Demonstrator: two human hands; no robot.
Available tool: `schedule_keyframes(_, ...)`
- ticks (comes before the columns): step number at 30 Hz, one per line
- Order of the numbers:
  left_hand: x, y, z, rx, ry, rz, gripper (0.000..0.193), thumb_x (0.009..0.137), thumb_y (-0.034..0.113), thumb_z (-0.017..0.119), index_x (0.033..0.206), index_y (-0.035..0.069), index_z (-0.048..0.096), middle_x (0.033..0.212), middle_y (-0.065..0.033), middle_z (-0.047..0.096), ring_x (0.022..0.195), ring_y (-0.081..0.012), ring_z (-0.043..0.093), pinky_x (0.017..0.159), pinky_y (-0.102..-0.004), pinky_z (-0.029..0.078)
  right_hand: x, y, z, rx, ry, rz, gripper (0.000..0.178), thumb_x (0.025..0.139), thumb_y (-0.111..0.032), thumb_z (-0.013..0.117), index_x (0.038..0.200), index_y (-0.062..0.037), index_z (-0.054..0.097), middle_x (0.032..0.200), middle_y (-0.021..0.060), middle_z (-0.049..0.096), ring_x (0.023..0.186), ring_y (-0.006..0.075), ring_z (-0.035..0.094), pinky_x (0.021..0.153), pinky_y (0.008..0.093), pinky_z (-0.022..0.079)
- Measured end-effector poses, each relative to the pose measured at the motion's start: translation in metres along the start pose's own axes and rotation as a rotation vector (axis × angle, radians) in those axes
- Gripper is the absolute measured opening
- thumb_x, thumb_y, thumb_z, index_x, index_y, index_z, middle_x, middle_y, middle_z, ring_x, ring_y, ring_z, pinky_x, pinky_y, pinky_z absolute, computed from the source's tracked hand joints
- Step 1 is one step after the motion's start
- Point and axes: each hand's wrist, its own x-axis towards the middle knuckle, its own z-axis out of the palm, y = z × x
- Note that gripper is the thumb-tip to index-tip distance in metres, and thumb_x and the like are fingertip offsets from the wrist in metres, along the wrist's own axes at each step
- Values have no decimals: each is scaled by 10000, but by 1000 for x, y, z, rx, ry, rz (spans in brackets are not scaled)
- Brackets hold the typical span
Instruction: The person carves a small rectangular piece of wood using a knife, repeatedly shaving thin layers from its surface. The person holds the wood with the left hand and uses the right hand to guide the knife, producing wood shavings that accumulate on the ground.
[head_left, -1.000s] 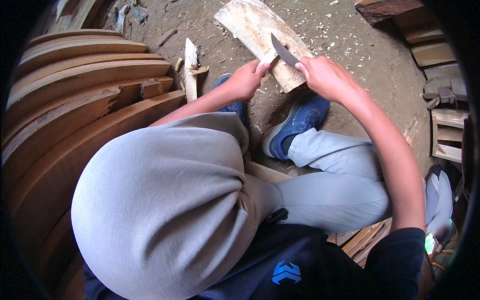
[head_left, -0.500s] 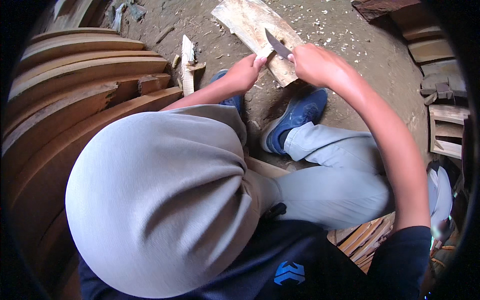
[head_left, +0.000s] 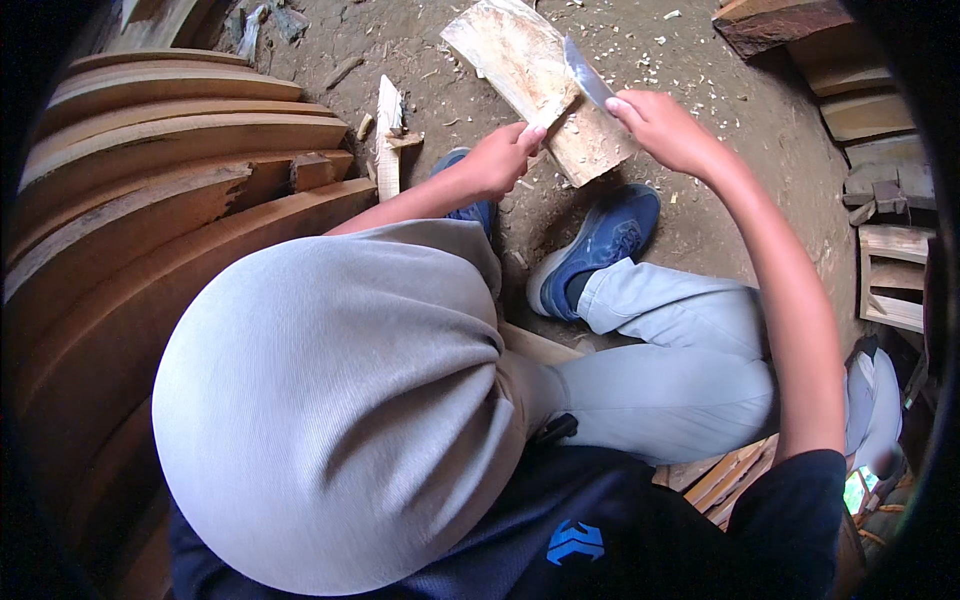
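Note:
My left hand (head_left: 503, 160) is closed round the near end of a small pale piece of wood (head_left: 557, 116). That piece rests over a thick wooden board (head_left: 505, 50) lying on the ground beyond my feet. In my closed right hand (head_left: 665, 128) is a knife (head_left: 587, 76), gripped by its handle, which my fingers hide. Its blade points up and to the left, over the board's right edge. The blade tip is close to the far end of the small piece; I cannot tell whether they touch.
Curved planks (head_left: 190, 130) are stacked along the left. A split stick (head_left: 388, 140) lies beside them. Pale shavings (head_left: 655, 70) litter the dirt floor. More timber (head_left: 865, 115) is piled at the right. My blue shoe (head_left: 605, 245) stands just short of the board.
My right hand has moved right, drawing the knife blade away from the small wood piece, and the blade has turned more upright. My left hand keeps its hold. The whole view has shifted slightly.

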Motion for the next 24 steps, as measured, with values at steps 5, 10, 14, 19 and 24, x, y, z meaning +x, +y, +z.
schedule_keyframes(5, -13, 4, -8, -27, 41, -44, 416, 1027, 437, 427, 896, 54, 522, 590, -7, 441, 448, -112, 425, 401, -306, 347, -23, -49, -8, -281, -70, 151, 374, 1018, -337, 405, 1050, -64, 660, 984, 234, 679, 940, 415, 654, 827, 531, 512)
schedule_keyframes(10, -10, 5, -7, -29, 15, -37, 415, 1024, 452, 429, 885, 70, 513, 594, -1, 438, 429, -107, 397, 387, -293, 325, -24, -46, 3, -334, -97, 163, 362, 1012, -337, 418, 1053, -83, 673, 967, 230, 686, 931, 410, 664, 816, 524, 519)
schedule_keyframes(14, -14, 8, -5, -21, 36, -43, 404, 1029, 450, 425, 891, 79, 511, 607, 6, 437, 438, -100, 378, 402, -287, 301, -23, -39, 14, -314, -77, 128, 348, 1014, -336, 427, 1012, -69, 650, 918, 231, 673, 894, 425, 648, 786, 524, 502)
schedule_keyframes(19, -15, 6, -9, -38, 24, -41, 400, 1035, 438, 418, 886, 79, 511, 615, 11, 437, 455, -95, 383, 410, -287, 310, -18, -42, 18, -283, -115, 139, 356, 1012, -325, 420, 1026, -73, 671, 970, 235, 681, 938, 414, 657, 817, 524, 507)
schedule_keyframes(24, -12, 8, -6, -20, 40, -36, 404, 1037, 432, 421, 869, 78, 516, 629, 17, 435, 503, -93, 385, 444, -290, 324, -5, -36, 23, -158, -117, 110, 350, 1018, -318, 431, 971, -29, 625, 926, 239, 655, 901, 422, 625, 791, 509, 474)
